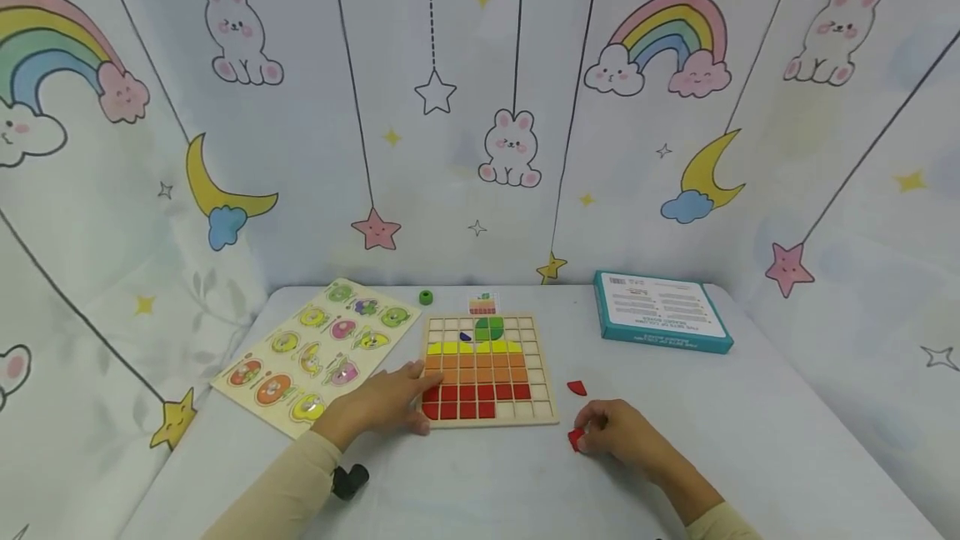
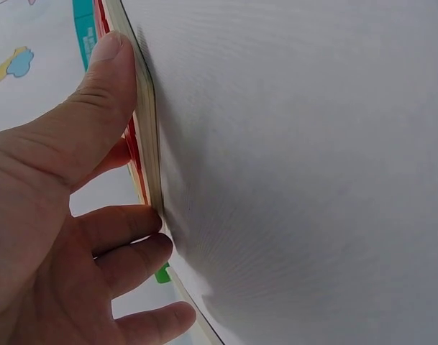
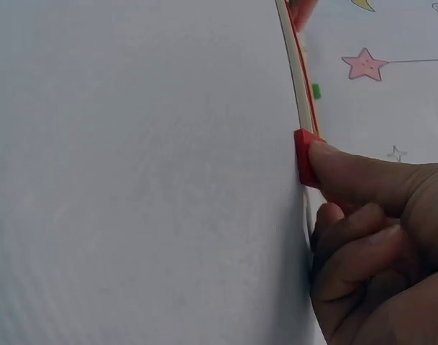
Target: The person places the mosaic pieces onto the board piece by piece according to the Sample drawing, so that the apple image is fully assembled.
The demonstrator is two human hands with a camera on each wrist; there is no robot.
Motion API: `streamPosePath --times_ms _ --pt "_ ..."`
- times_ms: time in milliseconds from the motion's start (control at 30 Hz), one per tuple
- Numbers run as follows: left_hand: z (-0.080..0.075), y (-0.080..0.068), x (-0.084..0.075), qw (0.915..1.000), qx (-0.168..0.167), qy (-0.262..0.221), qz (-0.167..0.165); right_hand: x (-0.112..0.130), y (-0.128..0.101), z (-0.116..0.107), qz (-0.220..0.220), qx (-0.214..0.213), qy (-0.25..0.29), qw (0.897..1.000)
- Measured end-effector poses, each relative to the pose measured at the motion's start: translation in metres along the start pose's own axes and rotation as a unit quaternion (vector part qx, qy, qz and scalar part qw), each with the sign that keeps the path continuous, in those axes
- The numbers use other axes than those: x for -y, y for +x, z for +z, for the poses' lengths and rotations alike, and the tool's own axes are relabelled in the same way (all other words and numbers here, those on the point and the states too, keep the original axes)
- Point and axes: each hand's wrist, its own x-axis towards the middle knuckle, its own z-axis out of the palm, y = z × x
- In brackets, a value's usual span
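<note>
A grid board [image 1: 491, 369] lies flat near the middle of the counter [image 1: 750, 440], its lower rows filled with red, orange and yellow tiles and a green patch near the top; the right column and the bottom-right cells are bare wood. The left hand [image 1: 382, 402] rests against the board's left edge near the lower corner, thumb pressed along the rim and fingers loosely bent beside it, closed around nothing; the left wrist view shows the thumb [image 2: 107, 86] flat on the board's thin side. The right hand [image 1: 618, 430] sits on the counter just right of the board's lower right corner, fingers curled, pinching a red tile [image 1: 576, 438] that touches the counter; in the right wrist view the fingertip [image 3: 334, 162] presses on that tile [image 3: 303, 154]. A second red piece [image 1: 576, 387] lies loose just beyond the right hand, close to the board's right edge.

Left of the board, touching or nearly so, a fruit puzzle [image 1: 318, 352] lies at an angle toward the counter's left edge. A teal box [image 1: 660, 322] sits well apart at the back right. A small green ring [image 1: 426, 297] and a pattern card [image 1: 482, 304] lie behind the board. A black object [image 1: 350, 479] sits by the left sleeve. Bare counter stretches in front of the board and out to the right.
</note>
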Motion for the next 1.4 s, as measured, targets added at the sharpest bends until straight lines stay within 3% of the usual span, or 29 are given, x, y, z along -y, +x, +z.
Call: streamPosePath --times_ms 100,200,433,700,933,1133,1300,1400 --pt "-0.001 -0.001 -0.001 1.0 0.001 -0.004 -0.002 -0.001 0.003 -0.005 0.013 -0.016 0.01 1.0" --pt "-0.002 -0.002 -0.001 1.0 0.002 -0.006 -0.002 -0.005 0.008 -0.012 0.019 -0.026 0.069 0.997" --pt "-0.002 -0.003 -0.002 0.9999 -0.002 -0.01 0.004 -0.008 0.02 -0.027 -0.003 -0.037 0.218 0.975" --pt "-0.004 -0.003 -0.004 1.0 -0.003 -0.008 0.004 0.004 0.029 -0.026 -0.011 -0.042 0.258 0.965" --pt "-0.003 -0.004 -0.003 0.9999 -0.002 -0.014 0.002 0.02 0.038 -0.005 -0.016 -0.023 0.276 0.961" --pt "-0.002 -0.004 -0.001 0.9999 0.002 -0.014 0.003 0.037 0.047 0.029 -0.017 0.028 0.244 0.969" --pt "-0.002 -0.003 -0.002 0.9999 0.004 -0.014 0.003 0.048 0.048 0.053 -0.037 0.028 0.104 0.994" --pt "-0.003 -0.003 -0.002 0.9999 0.0 -0.013 0.006 0.053 0.049 0.06 -0.05 0.004 0.025 0.998"
